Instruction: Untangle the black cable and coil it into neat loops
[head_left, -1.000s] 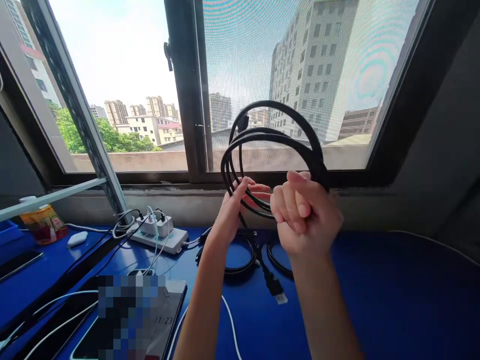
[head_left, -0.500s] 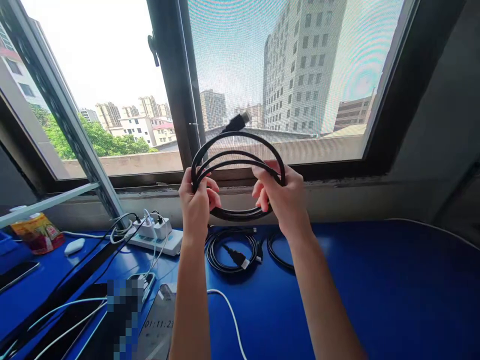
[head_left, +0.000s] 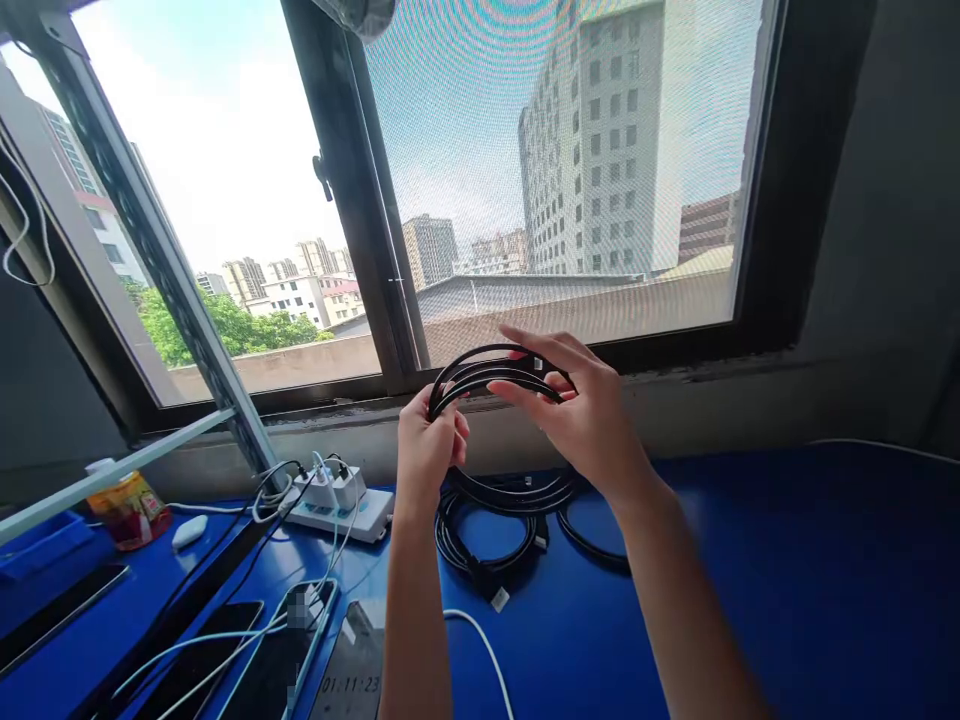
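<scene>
My left hand (head_left: 429, 435) is closed around the left side of a coiled black cable (head_left: 480, 375), raised above the desk in front of the window. My right hand (head_left: 585, 410) is at the coil's right side, its thumb and index finger spread on either side of the loops while its other fingers curl behind them. A plug with a pale metal end shows between the right fingers. Below lies a second coiled black cable (head_left: 450, 545) on the blue desk, its plug (head_left: 499, 599) pointing toward me. Part of another black cable loop (head_left: 592, 545) lies to its right.
A white power strip (head_left: 352, 515) with chargers stands at the left by a metal frame post (head_left: 217, 370). Phones (head_left: 281, 650), a clock display (head_left: 349, 670) and white cords lie front left. Farther left are an orange packet (head_left: 131, 510) and a blue tray (head_left: 45, 545).
The held coil is lower in view, and its upper plug has come down among my right fingers. My right thumb and index finger have spread apart. The view has shifted.
</scene>
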